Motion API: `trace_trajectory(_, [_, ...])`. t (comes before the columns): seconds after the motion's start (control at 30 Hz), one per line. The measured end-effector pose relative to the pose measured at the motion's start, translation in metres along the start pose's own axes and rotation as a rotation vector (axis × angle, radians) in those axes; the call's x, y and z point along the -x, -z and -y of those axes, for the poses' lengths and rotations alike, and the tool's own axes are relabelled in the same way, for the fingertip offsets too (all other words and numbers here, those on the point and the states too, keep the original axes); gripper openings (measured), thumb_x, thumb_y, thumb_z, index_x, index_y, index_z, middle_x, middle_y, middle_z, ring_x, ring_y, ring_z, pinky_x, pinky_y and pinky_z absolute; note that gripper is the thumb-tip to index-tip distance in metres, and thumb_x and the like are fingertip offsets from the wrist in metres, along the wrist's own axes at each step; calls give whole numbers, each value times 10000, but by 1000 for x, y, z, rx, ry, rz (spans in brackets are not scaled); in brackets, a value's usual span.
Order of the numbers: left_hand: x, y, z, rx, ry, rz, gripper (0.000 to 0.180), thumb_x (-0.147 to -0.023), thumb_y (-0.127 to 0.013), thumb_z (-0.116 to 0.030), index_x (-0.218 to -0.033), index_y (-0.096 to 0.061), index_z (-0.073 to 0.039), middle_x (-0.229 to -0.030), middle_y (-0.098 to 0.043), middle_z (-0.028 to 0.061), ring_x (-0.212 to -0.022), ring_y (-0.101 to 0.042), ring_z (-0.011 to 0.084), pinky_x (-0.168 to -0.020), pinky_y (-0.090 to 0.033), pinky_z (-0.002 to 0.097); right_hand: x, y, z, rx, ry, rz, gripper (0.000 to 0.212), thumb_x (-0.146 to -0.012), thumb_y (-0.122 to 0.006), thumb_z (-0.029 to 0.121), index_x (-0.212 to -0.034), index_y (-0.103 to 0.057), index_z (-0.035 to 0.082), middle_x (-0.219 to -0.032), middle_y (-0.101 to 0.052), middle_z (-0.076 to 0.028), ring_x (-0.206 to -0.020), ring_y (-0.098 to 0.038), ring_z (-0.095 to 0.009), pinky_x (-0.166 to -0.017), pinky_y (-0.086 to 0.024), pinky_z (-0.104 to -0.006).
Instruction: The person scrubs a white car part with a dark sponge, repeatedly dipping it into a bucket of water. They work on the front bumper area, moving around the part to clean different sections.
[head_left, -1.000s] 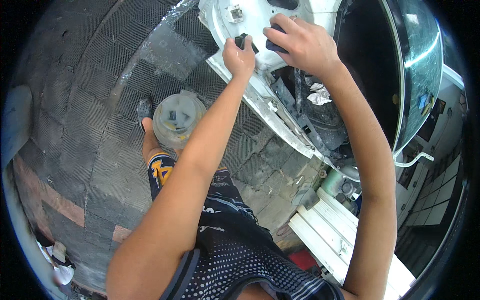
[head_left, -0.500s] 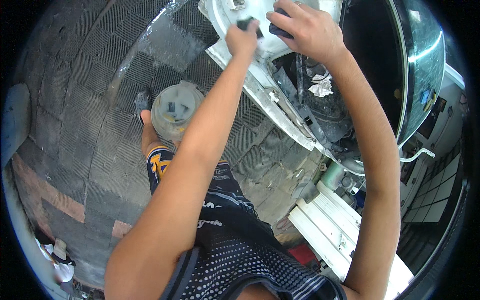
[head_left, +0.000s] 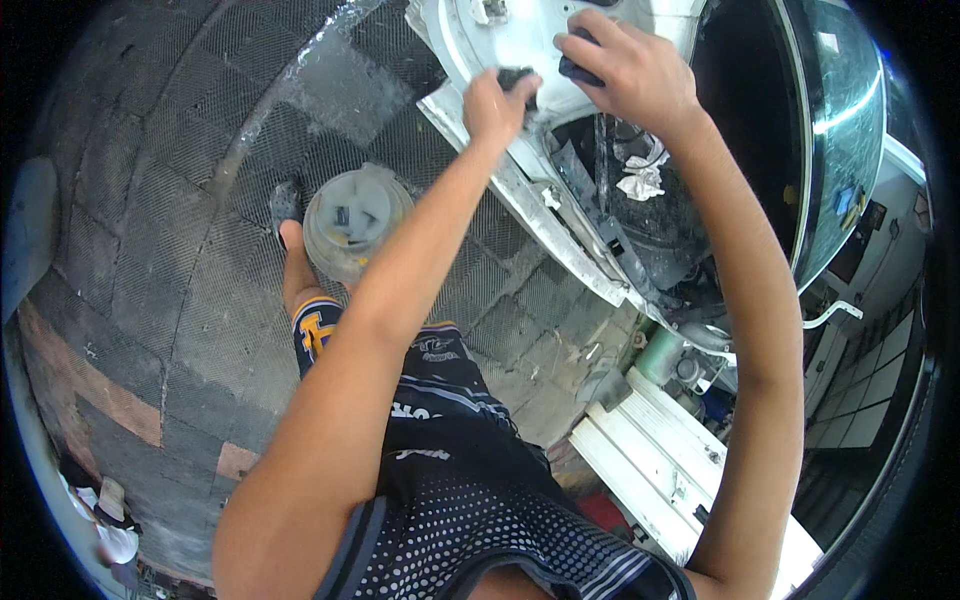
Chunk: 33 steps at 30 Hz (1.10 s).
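Note:
My left hand (head_left: 497,110) is closed on a small dark pad (head_left: 518,78) that it presses to the white vehicle body panel (head_left: 548,95). The hand looks slightly smeared, and the pad's exact kind is hard to make out. To its right, my right hand (head_left: 640,78) grips a dark block (head_left: 582,62) between thumb and fingers, over the same panel. My palm hides part of this block, and whether it touches the panel I cannot tell.
On the floor left of my left forearm stands a translucent bucket (head_left: 318,235) with cloudy water and dark pieces. Crumpled white paper (head_left: 642,182) lies in the opening by the panel. Slatted white boards (head_left: 630,450) are at lower right, beside a green cylinder (head_left: 660,355). A curved window (head_left: 845,150) rises at right.
My left hand has shifted down and slightly right in the picture with the dark pad. My right hand sits a little lower and further right, still gripping the block. The view has shifted slightly.

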<state>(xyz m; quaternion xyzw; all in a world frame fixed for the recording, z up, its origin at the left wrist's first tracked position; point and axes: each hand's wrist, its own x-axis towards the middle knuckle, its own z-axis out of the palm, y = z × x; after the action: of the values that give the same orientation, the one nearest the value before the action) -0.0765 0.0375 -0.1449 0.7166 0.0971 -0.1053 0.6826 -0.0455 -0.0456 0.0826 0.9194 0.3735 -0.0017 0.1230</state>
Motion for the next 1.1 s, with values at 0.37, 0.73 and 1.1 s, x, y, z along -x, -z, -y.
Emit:
trace_trajectory(0.37, [-1,-5,14,-78,-146,-142,506,-817,-860,-430,-935,-704,37,-880,-724,206,-820,-703,349,-761,-543,448,-1,-12,-6,94,83,-64,457,-771,-829,231,-1180,-630,187,-1128,-622,-7,-870,-714,-187,-683,-586,-332])
trace_trajectory(0.73, [-8,22,20,462,63,-37,267,-935,-794,-202,-1023,-683,24,-915,-734,42,-783,-636,105,-737,-526,303,7,-17,-5,64,16,-2,441,-750,-827,205,-1131,-606,200,-1121,-611,-22,-927,-717,-206,-707,-613,-355])
trace_trajectory(1.1, [-49,-25,-2,105,-242,-515,394,-869,-810,-224,-951,-533,44,-962,-569,198,-944,-576,420,-831,-465,490,3,-17,-5,64,39,-33,441,-750,-828,228,-1136,-615,206,-1107,-618,-20,-904,-719,-198,-680,-609,-343])
